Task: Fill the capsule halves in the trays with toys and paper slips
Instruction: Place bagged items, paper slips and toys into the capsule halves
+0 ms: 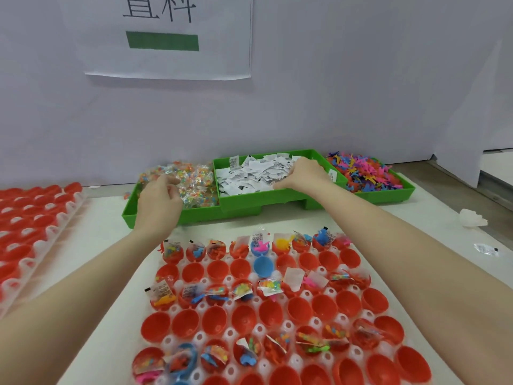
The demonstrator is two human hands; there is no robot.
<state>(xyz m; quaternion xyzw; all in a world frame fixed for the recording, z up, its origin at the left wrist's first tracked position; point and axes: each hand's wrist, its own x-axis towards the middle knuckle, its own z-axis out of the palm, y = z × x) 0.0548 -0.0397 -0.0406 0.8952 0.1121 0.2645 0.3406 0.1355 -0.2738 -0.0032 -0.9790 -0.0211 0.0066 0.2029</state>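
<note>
In the near tray: red capsule halves point(298, 307) sit mouth-up in a clear tray point(306, 294); alternate rows hold toys and slips, the rows between are bare.
Behind the tray, across the bench: green bins point(241, 205) hold the supplies, bagged bead toys point(194, 182) at left, paper slips point(249, 173) in the middle, loose rubber figures point(369, 173) at right.
Left grip: the left hand point(158, 201) is at the bead bags, fingers curled into the pile; blur hides whether it has one pinched, so I cannot tell.
Right grip: the right hand point(301, 175) lies on the slips, fingers bent down among them; a hold cannot be confirmed.
Deciding relation: the empty halves lie toward the person from both hands, so each must draw straight back; the left is nearer the left cups, the right nearer the right.
Off to the left: a second tray point(33, 218) of red halves.
</note>
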